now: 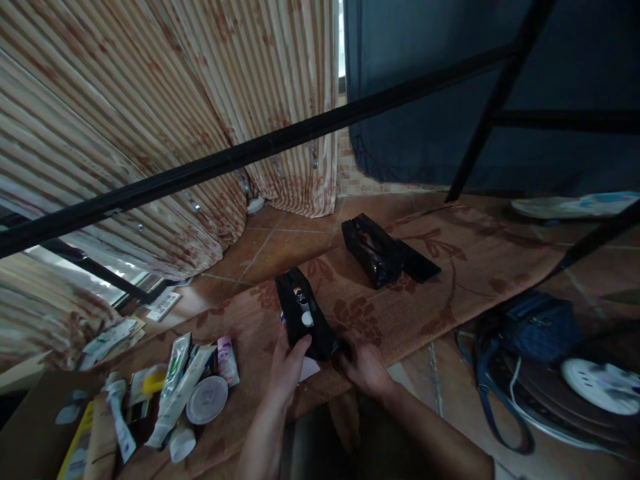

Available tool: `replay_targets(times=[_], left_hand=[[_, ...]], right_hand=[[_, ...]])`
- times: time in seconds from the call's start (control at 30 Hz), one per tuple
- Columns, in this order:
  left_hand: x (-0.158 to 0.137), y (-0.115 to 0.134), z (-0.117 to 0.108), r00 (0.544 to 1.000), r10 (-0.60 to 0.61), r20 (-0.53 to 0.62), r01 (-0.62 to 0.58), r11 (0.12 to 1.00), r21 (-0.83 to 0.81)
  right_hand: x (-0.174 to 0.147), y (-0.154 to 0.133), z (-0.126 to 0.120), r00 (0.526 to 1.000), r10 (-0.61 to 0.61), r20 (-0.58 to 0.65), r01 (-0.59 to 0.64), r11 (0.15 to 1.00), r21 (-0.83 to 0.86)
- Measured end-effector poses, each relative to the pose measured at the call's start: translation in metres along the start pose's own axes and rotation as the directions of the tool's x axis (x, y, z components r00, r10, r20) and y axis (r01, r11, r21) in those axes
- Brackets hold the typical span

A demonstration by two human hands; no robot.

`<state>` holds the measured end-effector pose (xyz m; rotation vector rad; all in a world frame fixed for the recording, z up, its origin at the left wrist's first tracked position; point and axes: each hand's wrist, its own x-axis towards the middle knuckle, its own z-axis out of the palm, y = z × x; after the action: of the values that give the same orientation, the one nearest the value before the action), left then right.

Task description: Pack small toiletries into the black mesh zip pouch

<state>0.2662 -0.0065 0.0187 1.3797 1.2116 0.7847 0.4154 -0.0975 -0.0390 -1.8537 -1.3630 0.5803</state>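
Note:
A small black pouch (320, 333) stands on the cloth-covered surface in front of me, its top slit open on a white item (306, 319) and something shiny. My left hand (289, 363) grips its near left side, the thumb lying on top. At the near right corner, my right hand (367, 367) has its fingers curled against the pouch; the fingertips are in shadow. Under the pouch's near edge a piece of white paper (309, 369) shows. Farther back lies a second, glossy black pouch (367, 257), also open along the top, beside a flat black rectangular object (420, 261).
Several tubes (183, 393), a round lidded tub (207, 400), a purple-white bottle (227, 360) and a cardboard box (45, 413) are at left. A dark metal bar (260, 150) crosses ahead. On the right are a blue bag (540, 327) and a white power strip (600, 387).

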Motion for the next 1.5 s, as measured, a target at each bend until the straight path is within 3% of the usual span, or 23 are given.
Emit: replay_targets(times=[0.27,0.5,0.63,0.73,0.9,1.03,1.13,1.23,1.5], left_hand=[[0.019,0.014,0.006,0.996,0.087,0.025,-0.089,0.992,0.093],[0.030,0.016,0.004,0.993,0.118,0.027,-0.120,0.990,0.070],[0.027,0.005,-0.002,0.993,0.105,-0.055,-0.103,0.994,0.031],[0.020,-0.010,-0.011,0.980,0.161,-0.121,-0.159,0.987,0.022],[0.005,-0.045,-0.031,0.937,0.150,-0.316,-0.100,0.981,0.168],[-0.007,-0.065,-0.031,0.931,0.235,-0.280,-0.123,0.923,0.365],[-0.014,-0.067,-0.022,0.918,0.336,-0.211,-0.165,0.808,0.566],[-0.015,-0.065,-0.014,0.919,0.341,-0.197,-0.142,0.753,0.643],[-0.011,-0.062,-0.032,0.962,0.193,-0.192,-0.078,0.872,0.483]], right_hand=[[0.003,-0.003,0.007,0.999,0.041,-0.024,-0.043,0.992,-0.122],[0.018,-0.015,0.006,0.994,0.106,-0.003,-0.105,0.974,-0.199],[0.022,-0.016,0.007,0.993,0.119,0.017,-0.112,0.966,-0.234],[0.020,-0.013,0.009,0.995,0.100,0.009,-0.096,0.968,-0.231],[0.016,-0.010,0.009,0.998,0.064,0.008,-0.062,0.979,-0.192],[0.016,-0.009,0.009,0.998,0.068,0.006,-0.066,0.976,-0.209],[0.017,-0.006,0.011,0.998,0.068,-0.006,-0.068,0.967,-0.247],[0.017,-0.005,0.012,0.999,0.047,-0.019,-0.050,0.965,-0.258],[0.017,0.001,0.014,0.999,0.022,-0.030,-0.029,0.963,-0.268]])
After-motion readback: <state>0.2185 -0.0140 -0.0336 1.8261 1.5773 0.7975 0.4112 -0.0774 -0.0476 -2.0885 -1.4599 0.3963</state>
